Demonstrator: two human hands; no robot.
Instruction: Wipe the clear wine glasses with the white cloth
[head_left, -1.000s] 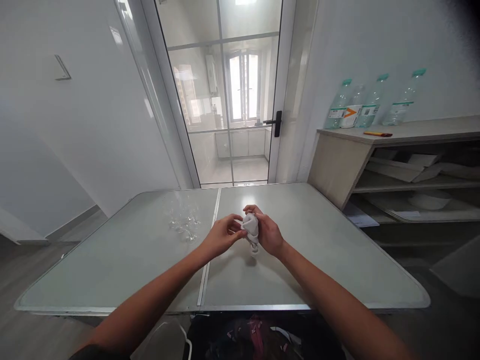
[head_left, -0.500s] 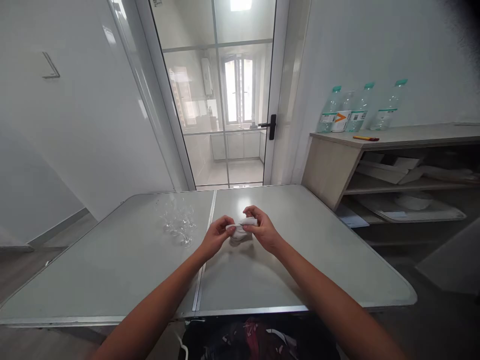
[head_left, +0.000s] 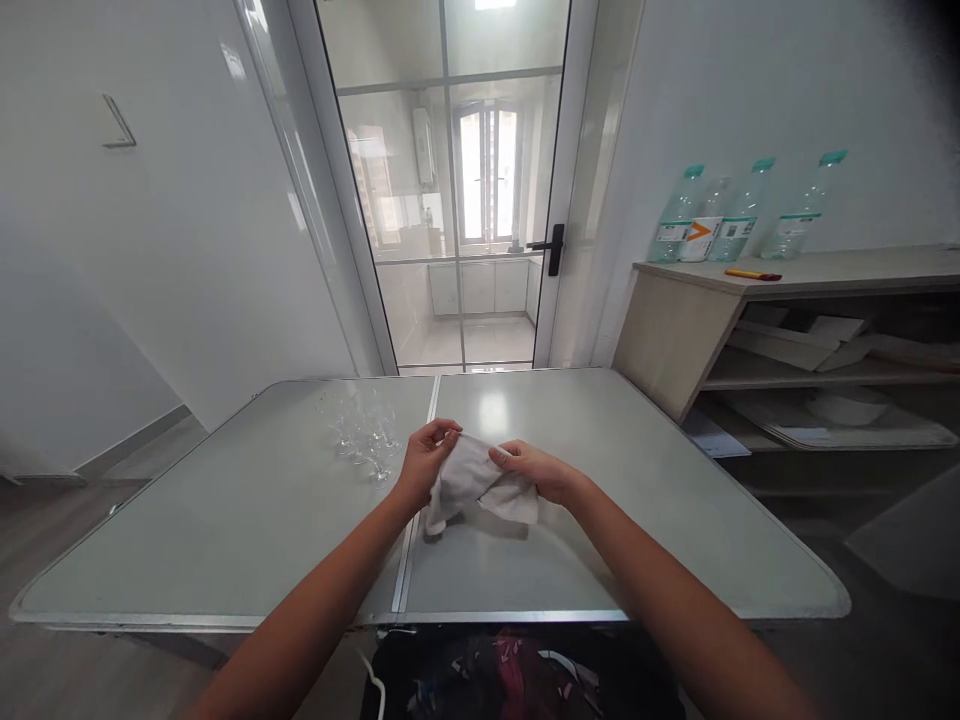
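A white cloth (head_left: 472,475) hangs partly unfolded between my two hands, just above the table (head_left: 600,540). My left hand (head_left: 427,460) pinches its upper left edge between thumb and fingers. On the other side, my right hand (head_left: 536,470) grips the cloth with the thumb on top, and a loose flap droops below it. To the left of my left hand, several clear stemmed glasses (head_left: 367,435) stand close together on the table; their outlines are faint.
A metal seam (head_left: 409,560) divides the tabletop. Beyond the far edge is a glass door (head_left: 495,290) with a black handle. At right, a wooden shelf unit (head_left: 667,330) carries several plastic bottles (head_left: 739,228) and a yellow-and-red pen-like object (head_left: 753,275).
The cloth was bunched small between my hands and is now spread out, hanging lower. My hands have moved slightly apart. The view has shifted a little.
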